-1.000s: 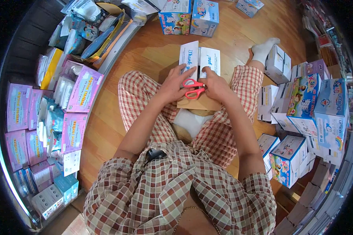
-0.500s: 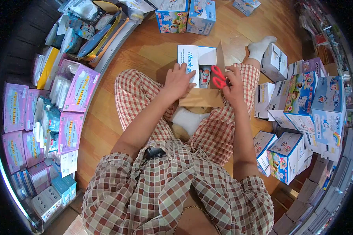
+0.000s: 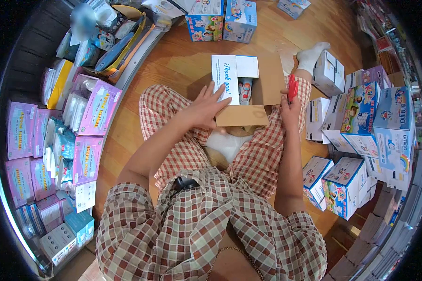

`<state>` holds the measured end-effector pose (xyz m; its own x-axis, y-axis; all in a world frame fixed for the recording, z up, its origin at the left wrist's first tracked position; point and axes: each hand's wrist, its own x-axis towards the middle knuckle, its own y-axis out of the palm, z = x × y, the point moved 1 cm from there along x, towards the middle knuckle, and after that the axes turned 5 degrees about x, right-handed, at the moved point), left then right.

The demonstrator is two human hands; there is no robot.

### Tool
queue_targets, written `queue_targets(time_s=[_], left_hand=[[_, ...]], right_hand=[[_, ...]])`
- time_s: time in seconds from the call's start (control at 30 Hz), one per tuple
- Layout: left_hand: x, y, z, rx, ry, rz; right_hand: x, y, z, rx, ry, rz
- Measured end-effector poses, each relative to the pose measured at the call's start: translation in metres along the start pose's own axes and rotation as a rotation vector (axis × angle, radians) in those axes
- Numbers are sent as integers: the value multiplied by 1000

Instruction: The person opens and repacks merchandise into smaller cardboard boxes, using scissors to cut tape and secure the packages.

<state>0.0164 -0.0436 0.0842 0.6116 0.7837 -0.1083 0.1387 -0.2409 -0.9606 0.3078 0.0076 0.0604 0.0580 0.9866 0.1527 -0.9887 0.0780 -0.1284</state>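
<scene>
An open cardboard box (image 3: 242, 115) sits on the floor between my legs, its flaps folded outward. At its left side lies a white card (image 3: 224, 75) with "Thank you!" in blue. My left hand (image 3: 206, 107) rests at the card's lower left edge, fingers spread and holding nothing. Inside the box, beside the card, a small item with a cartoon print (image 3: 244, 91) shows partly, along with a white-and-blue box (image 3: 247, 66). My right hand (image 3: 290, 108) grips red-handled scissors (image 3: 292, 88) just right of the box's right flap; their blades cannot be made out.
Pink boxes (image 3: 96, 105) and plastic packets (image 3: 64, 143) fill the shelf on my left. Blue cartoon boxes (image 3: 361, 110) and white cartons (image 3: 327, 74) are stacked on my right. More printed boxes (image 3: 205, 21) stand ahead on the wooden floor (image 3: 173, 61).
My right hand has moved right, away from the box opening, with the scissors turned upright. The box's right flap now lies further outward. My left hand has slid slightly left and down.
</scene>
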Motion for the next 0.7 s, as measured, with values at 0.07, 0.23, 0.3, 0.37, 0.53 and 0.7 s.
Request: queue_targets(time_s=[0.07, 0.23, 0.3, 0.37, 0.53, 0.7], left_hand=[[4, 19, 1, -28, -46, -121], [22, 37, 1, -454, -376, -661], [39, 38, -2, -524, -584, -945], [49, 38, -1, -495, -645, -896], [49, 31, 1, -478, -665, -729], [48, 29, 5, -452, -575, -708]], right_hand=[[-1, -3, -3, 3, 23, -1], [-6, -7, -6, 26, 58, 21], [-8, -1, 6, 1, 47, 16], [-11, 6, 17, -87, -3, 26], [-20, 41, 51, -96, -207, 168], [-17, 56, 17, -403, -370, 368]])
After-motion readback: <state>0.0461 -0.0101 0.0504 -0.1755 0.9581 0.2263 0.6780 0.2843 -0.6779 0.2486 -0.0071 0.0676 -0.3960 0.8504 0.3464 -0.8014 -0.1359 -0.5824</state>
